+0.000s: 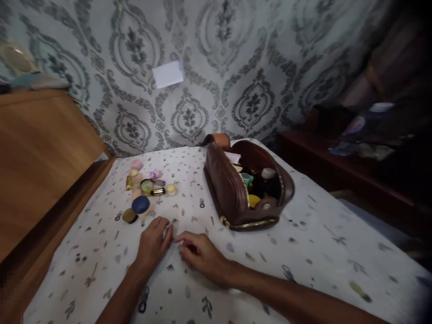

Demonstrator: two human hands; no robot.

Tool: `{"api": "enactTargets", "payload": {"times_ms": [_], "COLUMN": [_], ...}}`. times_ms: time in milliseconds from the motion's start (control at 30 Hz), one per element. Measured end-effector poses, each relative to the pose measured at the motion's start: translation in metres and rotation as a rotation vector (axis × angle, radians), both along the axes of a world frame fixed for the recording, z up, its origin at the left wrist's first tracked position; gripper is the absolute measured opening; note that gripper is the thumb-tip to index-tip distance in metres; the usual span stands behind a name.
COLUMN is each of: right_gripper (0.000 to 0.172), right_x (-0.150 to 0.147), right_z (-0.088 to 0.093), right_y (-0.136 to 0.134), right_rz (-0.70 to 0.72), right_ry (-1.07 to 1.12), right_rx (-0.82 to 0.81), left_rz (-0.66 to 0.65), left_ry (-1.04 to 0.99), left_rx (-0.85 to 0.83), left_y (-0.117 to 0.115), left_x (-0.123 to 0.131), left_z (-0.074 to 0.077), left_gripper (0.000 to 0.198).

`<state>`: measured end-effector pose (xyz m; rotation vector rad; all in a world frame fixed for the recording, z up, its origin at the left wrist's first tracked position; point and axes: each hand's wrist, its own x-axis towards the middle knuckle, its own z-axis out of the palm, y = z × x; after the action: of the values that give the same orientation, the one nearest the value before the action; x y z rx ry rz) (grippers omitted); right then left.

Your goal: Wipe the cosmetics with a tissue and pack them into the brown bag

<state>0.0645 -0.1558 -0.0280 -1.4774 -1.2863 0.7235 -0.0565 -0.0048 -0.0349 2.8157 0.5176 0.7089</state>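
My left hand (155, 237) rests on the white patterned cloth (189, 297), fingers curled round something small and pale that I cannot make out. Close to its right, my right hand (200, 254) has bent fingers, the index pointing at the left hand; nothing shows in it. Beyond the left hand lie a round blue-topped container (141, 205), an olive disc (129, 216), a green-lidded jar (146, 186), a dark tube (158, 191) and a small yellow jar (171, 189). A brown leather bag (224, 184) stands unzipped, holding a green item (247, 179) and a dark bottle (271, 182).
A wooden cabinet (47, 148) borders the cloth on the left. Patterned wallpaper with a white card (168, 74) rises behind. At the right is a dark red ledge (303, 155) with a clear plastic bottle (351, 132).
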Motion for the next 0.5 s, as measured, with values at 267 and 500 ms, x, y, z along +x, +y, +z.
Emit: {"api": "enactTargets", "payload": {"times_ms": [267,500], "right_gripper": [0.04,0.025], "right_x": [0.069,0.122], "right_z": [0.066,0.065], "right_y": [-0.09,-0.118], "right_rz": [-0.403,-0.583], "right_ry": [-0.718,-1.049], "right_rx": [0.571,0.29], "left_rz": [-0.08,-0.096], "left_ry": [-0.029,0.021], "left_rx": [0.121,0.188], "left_y": [0.001,0.003], "left_x": [0.003,0.007], "left_z": [0.005,0.004], "left_gripper": [0.018,0.021]}}
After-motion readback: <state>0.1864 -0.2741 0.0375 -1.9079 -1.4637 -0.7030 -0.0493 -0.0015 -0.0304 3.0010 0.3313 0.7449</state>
